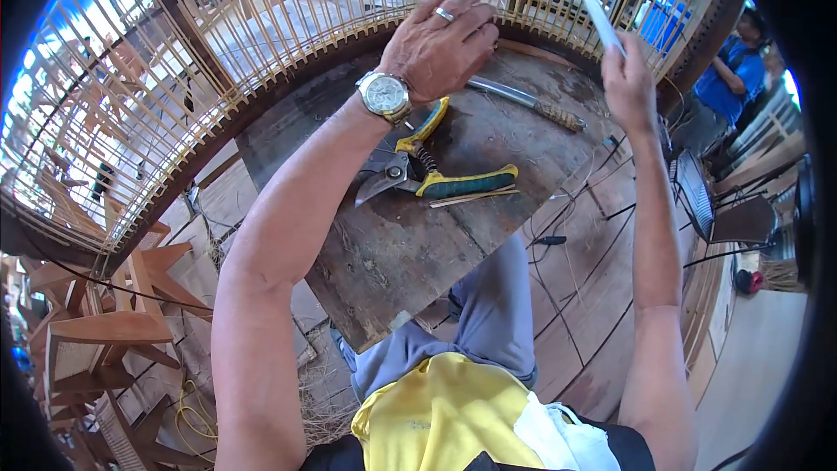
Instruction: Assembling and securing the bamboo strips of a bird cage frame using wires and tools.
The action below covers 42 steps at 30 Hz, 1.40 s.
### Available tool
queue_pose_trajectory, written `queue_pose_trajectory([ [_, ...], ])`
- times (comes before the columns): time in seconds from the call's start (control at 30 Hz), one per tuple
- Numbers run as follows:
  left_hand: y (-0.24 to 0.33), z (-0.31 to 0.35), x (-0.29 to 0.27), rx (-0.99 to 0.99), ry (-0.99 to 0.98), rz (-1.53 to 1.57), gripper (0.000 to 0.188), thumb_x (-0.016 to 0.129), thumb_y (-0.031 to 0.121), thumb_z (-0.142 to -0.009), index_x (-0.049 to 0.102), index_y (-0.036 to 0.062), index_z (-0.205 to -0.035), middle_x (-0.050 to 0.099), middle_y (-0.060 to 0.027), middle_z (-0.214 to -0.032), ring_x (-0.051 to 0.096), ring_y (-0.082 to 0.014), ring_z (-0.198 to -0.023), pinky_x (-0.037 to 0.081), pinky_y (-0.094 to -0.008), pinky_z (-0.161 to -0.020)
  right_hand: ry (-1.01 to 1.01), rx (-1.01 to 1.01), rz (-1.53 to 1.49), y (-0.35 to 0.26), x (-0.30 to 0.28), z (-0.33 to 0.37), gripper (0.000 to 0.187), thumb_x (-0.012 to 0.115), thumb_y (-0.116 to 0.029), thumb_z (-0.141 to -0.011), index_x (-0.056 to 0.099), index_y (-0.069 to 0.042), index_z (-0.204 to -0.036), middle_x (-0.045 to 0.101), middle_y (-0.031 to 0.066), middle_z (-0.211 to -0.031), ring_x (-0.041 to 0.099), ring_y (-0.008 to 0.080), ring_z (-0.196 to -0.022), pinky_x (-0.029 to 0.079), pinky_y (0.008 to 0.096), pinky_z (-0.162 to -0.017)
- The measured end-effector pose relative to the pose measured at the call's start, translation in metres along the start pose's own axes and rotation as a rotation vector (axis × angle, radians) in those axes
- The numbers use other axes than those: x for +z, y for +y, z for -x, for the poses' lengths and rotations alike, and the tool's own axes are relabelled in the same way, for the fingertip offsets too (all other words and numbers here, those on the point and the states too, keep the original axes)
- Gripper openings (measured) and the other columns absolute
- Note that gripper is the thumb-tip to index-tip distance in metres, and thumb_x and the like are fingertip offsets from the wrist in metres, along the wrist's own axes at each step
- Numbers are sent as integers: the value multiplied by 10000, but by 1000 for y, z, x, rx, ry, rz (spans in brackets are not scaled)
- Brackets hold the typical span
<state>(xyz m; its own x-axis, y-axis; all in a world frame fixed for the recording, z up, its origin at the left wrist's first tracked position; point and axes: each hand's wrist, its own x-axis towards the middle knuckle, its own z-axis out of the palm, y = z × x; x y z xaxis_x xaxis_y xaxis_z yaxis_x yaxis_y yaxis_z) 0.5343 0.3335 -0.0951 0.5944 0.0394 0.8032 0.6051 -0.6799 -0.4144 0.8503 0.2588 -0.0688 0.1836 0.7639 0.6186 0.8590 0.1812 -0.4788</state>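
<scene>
My right hand [629,83] is closed round the lower end of a long knife [591,2], its pale blade pointing up and to the left. My left hand [445,45], with a ring and a wristwatch, is held over the far edge of a dark wooden board [392,266]. Its fingers are curled down near the curved rim of a large cane-and-wood frame [261,78]; their tips and anything in them are hidden. Beneath that wrist, pruning shears [414,170] with yellow and green handles lie spread on the board. A metal tool with a wrapped handle [527,103] lies beyond them.
The frame's upright cane strips curve round the board's far side and left. Wooden chair parts [109,331] are stacked at left. Black cables [567,296] cross the floor to the right, near a dark fan-like object [741,218]. A person in blue [739,74] sits at far right.
</scene>
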Motion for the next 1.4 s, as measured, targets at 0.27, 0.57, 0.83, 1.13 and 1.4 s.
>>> queue_pose_trajectory([
  [0.27, -41, 25, 5, -330, -183, -237, 587, 717, 400, -948, 565, 102, -1430, 513, -148, -1518, 393, -387, -1486, 277, -586, -1224, 35, -225, -52, -57, 24, -8, 311, 490, -236, -1106, 617, -65, -1333, 627, 19, -713, 567, 112, -532, 491, 301, -475],
  [0.57, -48, 33, 4, -379, -341, -216, 566, 761, 353, -911, 600, 70, -1374, 592, -125, -1383, 450, -344, -1418, 304, -548, -1201, -45, -301, 208, -82, 35, -28, 307, 498, -210, -1085, 656, -44, -1291, 685, 134, -695, 704, 275, -628, 581, 432, -645],
  [0.83, -42, 33, 4, -384, -412, -176, 425, 752, 367, -921, 709, 56, -1208, 630, -118, -1281, 579, -281, -1290, 391, -510, -1103, -58, -285, 235, -78, 48, -27, 365, 522, -192, -1072, 637, -57, -1391, 707, 84, -711, 687, 206, -576, 558, 375, -540],
  [1.13, -36, 32, 6, -460, -502, -131, 381, 743, 358, -937, 734, 46, -1155, 622, -139, -1267, 605, -315, -1257, 477, -471, -1038, -27, -382, 178, -95, 74, -23, 328, 506, -212, -1078, 680, -56, -1307, 638, 72, -623, 581, 157, -461, 485, 329, -446],
  [1.4, -34, 29, 0, -481, -512, -116, 364, 746, 344, -940, 756, 47, -1150, 618, -130, -1288, 596, -307, -1273, 470, -483, -1059, -57, -415, 227, -111, 76, -14, 283, 543, -178, -1027, 698, -41, -1220, 741, 174, -770, 740, 341, -682, 606, 469, -663],
])
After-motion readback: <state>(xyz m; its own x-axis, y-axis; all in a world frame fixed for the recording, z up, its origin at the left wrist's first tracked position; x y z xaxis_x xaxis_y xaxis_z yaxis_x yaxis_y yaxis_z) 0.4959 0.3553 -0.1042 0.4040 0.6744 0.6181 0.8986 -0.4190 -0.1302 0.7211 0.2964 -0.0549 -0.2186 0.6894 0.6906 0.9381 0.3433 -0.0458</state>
